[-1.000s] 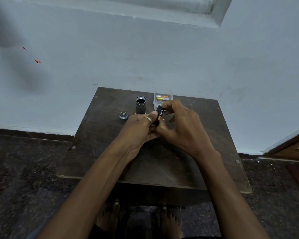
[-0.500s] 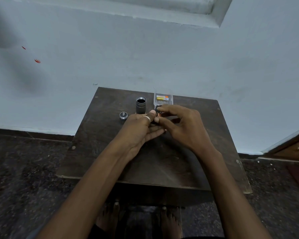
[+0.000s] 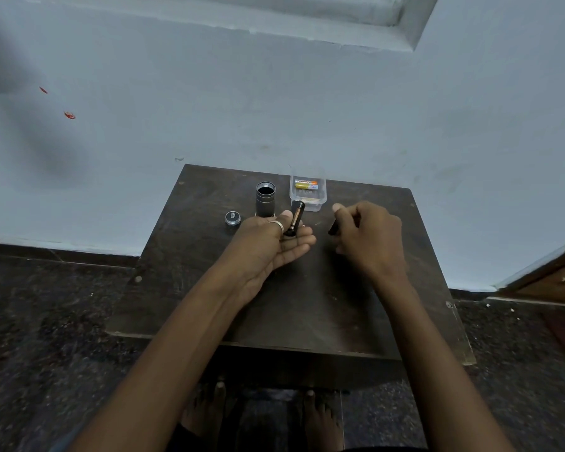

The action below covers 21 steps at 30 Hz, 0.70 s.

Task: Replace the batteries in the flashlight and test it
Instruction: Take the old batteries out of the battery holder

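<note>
Dark wood forms the top of a small table point(image 3: 307, 305), seen from above by the person working at it. Their left hand point(image 3: 268, 246) pinches a black battery holder point(image 3: 297, 218) between thumb and fingertips, with its long axis tilted up and away from the palm. A copper-and-black cell sits in it. The right hand point(image 3: 369, 236) is curled closed around a small dark object point(image 3: 333, 227), probably a removed battery, though too little shows to be sure. It hovers well to the right of the holder, apart from it.

Just beyond the left grip stands the flashlight body point(image 3: 265, 199), upright with its open mouth facing up. The left hand is the nearer one. Its tail cap point(image 3: 232, 218) lies to the left of that grip. A clear plastic box point(image 3: 308, 194) with a fresh battery point(image 3: 306, 184) sits just behind the holder. Behind the table rises a pale blue wall; the floor is dark speckled stone, and bare feet show below.
</note>
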Motion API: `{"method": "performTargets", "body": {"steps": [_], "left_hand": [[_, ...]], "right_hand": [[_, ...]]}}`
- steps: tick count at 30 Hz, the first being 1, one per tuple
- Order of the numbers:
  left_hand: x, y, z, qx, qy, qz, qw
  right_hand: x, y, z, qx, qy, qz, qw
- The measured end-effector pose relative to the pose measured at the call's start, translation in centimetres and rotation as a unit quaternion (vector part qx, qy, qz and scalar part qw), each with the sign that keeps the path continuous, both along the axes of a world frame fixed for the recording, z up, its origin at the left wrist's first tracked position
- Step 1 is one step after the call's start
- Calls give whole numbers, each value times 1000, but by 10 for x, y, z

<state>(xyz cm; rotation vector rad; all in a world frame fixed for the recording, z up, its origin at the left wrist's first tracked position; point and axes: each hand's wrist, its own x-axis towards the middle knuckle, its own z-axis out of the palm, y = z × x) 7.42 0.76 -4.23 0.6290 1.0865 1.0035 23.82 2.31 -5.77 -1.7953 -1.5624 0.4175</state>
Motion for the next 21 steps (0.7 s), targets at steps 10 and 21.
{"method": "performTargets", "body": {"steps": [10,21], "left_hand": [[1,0,-1,-3,3,0,1000],[1,-2,1,-3,-7,-6,1000]], "right_hand": [[-10,1,-16,-3,-113,21,993],[-11,1,-14,8,-81,34,996]]}}
